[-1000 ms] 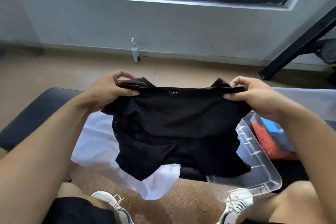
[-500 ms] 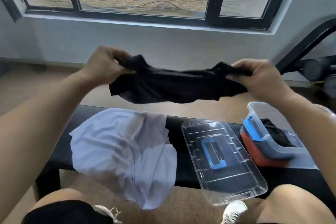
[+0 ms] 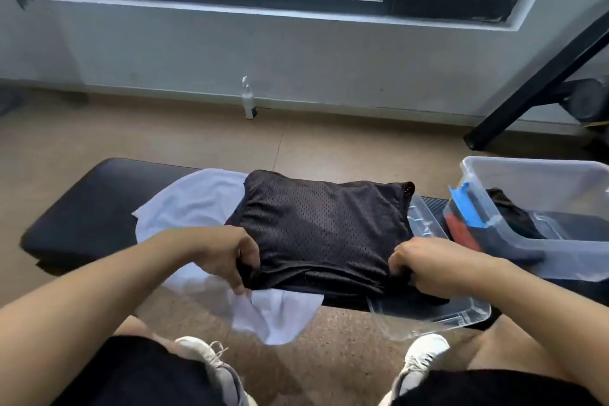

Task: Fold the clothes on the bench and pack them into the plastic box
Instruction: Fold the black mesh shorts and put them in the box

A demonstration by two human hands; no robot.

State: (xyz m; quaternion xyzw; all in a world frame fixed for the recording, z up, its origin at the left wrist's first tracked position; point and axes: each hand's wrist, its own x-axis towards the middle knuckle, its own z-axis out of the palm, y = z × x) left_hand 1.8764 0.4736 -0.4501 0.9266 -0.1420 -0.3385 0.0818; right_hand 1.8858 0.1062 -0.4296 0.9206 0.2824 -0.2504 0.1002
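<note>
Head view: black mesh garment (image 3: 324, 227) lies spread on the black bench (image 3: 89, 208), overlapping a white garment (image 3: 194, 201) on its left and the clear box lid (image 3: 438, 310) on its right. Left hand (image 3: 227, 257) pinches the garment's near-left edge, fingers curled. Right hand (image 3: 425, 265) grips the near-right edge, fingers curled under the fabric. Plastic box (image 3: 540, 208) sits at the right end of the bench, dark and red clothes inside. Spray bottle (image 3: 248, 99) stands far by the wall.
</note>
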